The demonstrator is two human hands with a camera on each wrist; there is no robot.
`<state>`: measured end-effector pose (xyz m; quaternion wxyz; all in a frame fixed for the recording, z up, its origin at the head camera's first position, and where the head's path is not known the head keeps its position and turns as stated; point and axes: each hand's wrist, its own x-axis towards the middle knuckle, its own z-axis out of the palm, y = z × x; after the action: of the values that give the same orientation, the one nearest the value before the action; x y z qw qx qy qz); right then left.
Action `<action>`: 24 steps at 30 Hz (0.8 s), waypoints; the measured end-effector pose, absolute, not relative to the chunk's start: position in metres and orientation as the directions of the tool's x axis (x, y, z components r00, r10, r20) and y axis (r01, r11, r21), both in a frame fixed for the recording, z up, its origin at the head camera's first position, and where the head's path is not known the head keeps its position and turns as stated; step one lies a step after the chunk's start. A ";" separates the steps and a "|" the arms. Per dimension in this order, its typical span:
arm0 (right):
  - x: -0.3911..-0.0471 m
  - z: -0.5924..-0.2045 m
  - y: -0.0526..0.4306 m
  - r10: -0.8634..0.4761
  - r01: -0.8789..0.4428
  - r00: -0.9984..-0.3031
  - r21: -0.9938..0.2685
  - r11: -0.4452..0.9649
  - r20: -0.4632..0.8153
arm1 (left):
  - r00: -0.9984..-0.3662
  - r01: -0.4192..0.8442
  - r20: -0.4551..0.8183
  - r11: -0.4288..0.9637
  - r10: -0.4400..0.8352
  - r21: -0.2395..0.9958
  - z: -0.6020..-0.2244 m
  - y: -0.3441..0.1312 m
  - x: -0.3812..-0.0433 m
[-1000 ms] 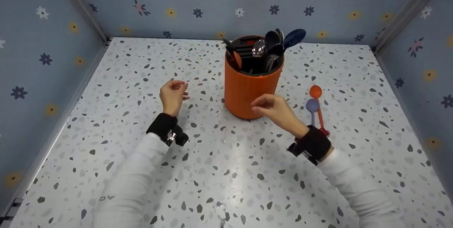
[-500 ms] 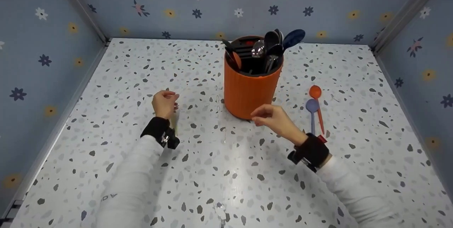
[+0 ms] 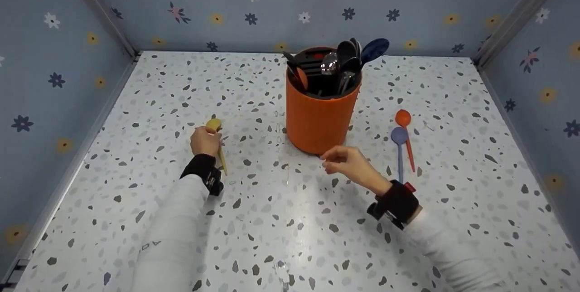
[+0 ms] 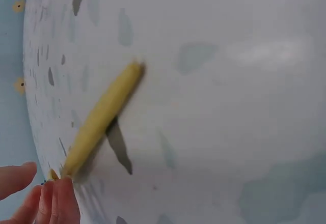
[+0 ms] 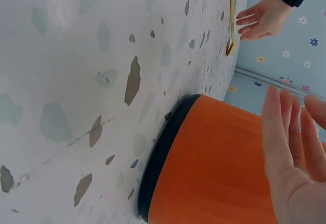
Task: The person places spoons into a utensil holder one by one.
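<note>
On the left of the table a yellow spoon lies flat, its bowl pointing away. My left hand is at its neck; the left wrist view shows the thumb apart from the fingertips, which overlap the near end of the yellow handle. From the right wrist, a gap shows between that hand and the spoon. My right hand hovers in front of an orange utensil holder, fingers relaxed and gently bent, holding nothing. Several spoons and other utensils stand in the holder.
Right of the holder lie an orange spoon and a purple spoon, close together, near my right wrist strap. Flower-patterned walls bound the speckled table at the back and both sides.
My left hand has come back toward me and a little left, lowering to the yellow spoon, which was hidden behind it. My right hand has drawn slightly back from the holder.
</note>
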<state>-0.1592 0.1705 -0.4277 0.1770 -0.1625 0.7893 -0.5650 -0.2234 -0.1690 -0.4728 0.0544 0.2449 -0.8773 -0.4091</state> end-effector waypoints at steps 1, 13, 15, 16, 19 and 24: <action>-0.160 -0.432 0.171 -0.459 -0.053 -0.883 -0.949 0.309 -0.100 | -0.875 -0.392 -0.112 0.552 -0.472 0.736 -0.474 -0.169 -0.223; -0.153 -0.441 0.171 -0.469 -0.033 -0.874 -0.948 0.315 -0.125 | -0.886 -0.382 -0.066 0.641 -0.460 0.666 -0.483 -0.169 -0.222; -0.148 -0.435 0.169 -0.475 -0.024 -0.869 -0.948 0.319 -0.138 | -0.885 -0.384 -0.065 0.643 -0.461 0.662 -0.483 -0.168 -0.222; -0.146 -0.432 0.168 -0.480 -0.018 -0.865 -0.948 0.319 -0.145 | -0.885 -0.384 -0.064 0.647 -0.461 0.659 -0.483 -0.168 -0.223; -0.143 -0.431 0.165 -0.482 -0.002 -0.859 -0.940 0.341 -0.173 | -0.885 -0.387 -0.066 0.649 -0.461 0.655 -0.484 -0.168 -0.223; -0.149 -0.455 0.165 -0.489 0.007 -0.854 -0.943 0.333 -0.179 | -0.882 -0.401 -0.081 0.648 -0.464 0.648 -0.485 -0.167 -0.222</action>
<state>-0.1491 0.1648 -0.4550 0.2226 -0.1534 0.7855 -0.5567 -0.2219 -0.1670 -0.4848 0.0461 0.2385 -0.9065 -0.3453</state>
